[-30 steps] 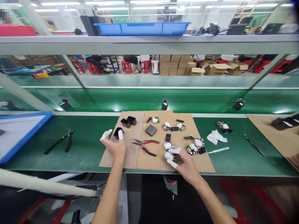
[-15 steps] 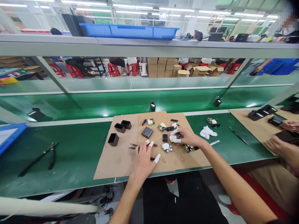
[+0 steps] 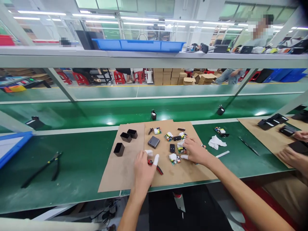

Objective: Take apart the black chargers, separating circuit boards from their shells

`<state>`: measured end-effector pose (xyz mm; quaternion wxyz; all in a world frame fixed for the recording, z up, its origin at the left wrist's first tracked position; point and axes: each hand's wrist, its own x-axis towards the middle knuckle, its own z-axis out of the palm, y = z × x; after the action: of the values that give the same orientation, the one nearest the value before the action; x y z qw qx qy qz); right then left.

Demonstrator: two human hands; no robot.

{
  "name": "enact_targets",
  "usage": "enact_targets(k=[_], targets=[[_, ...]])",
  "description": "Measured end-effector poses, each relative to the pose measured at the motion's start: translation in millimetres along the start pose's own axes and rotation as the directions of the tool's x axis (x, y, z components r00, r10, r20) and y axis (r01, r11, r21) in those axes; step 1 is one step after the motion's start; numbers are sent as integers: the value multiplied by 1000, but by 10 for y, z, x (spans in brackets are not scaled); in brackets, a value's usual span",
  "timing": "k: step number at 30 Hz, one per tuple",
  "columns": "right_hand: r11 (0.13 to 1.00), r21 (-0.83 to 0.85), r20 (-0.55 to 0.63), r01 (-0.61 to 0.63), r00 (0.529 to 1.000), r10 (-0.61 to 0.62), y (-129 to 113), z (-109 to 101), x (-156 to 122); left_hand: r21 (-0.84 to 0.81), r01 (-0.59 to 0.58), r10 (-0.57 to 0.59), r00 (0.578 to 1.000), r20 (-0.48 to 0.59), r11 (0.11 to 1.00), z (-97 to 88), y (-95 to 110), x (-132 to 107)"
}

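White finger cots cover several of my fingertips. My left hand (image 3: 143,168) is closed over a pair of red-handled pliers (image 3: 159,169); the hand hides their jaws. My right hand (image 3: 196,152) has its thumb and fingers at opposite edges of a small circuit board (image 3: 182,149), low over the brown cardboard. Beside it lie another circuit board with a white pad (image 3: 174,158) and a small black part (image 3: 172,148). A dark grey box-shaped case (image 3: 153,141) rests between my hands, farther back. More circuit boards (image 3: 168,136) lie behind.
Open black housings (image 3: 118,149) stand on the cardboard (image 3: 113,175) at left. Long-handled cutters (image 3: 49,163) lie on the green bench. To the right are a white cloth (image 3: 216,142), tweezers (image 3: 249,146) and a co-worker's hands (image 3: 292,157). A shelf with a blue tray (image 3: 139,45) crosses above.
My left hand has drawn inward over the pliers, and their handles have swung round toward the bench's front edge. My right hand stays by the same board. The view has tilted up slightly.
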<state>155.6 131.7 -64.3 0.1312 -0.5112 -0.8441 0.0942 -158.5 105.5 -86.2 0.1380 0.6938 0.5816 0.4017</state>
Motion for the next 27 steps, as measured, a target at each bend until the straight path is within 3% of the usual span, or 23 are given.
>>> enact_targets(k=[2,5,9,13,17,20,23,27], targets=[[1000,-10,-13,-1,1000,0,-2,11,-18,27,50,-50,999,-22,998,46,18,245],[1000,-1,-15,3,1000,-3,2,-29,-37,30,83,-85,995,49,996,184,5,600],[999,34,-28,4,1000,-3,-17,-162,58,-38,93,-89,991,96,995,355,-69,805],[997,79,-79,26,997,-19,-69,-171,651,-118,147,-141,988,60,982,349,-115,731],[990,125,-9,62,998,-62,-189,73,1550,-194,151,-151,988,14,969,226,-93,560],[986,155,55,67,996,-77,-239,260,2003,-219,123,-123,992,14,968,141,-56,433],[983,177,91,49,994,-66,-132,326,2142,-218,132,-125,991,50,967,120,-27,367],[984,179,81,-25,997,11,190,243,1990,-228,159,-136,984,112,961,183,3,399]])
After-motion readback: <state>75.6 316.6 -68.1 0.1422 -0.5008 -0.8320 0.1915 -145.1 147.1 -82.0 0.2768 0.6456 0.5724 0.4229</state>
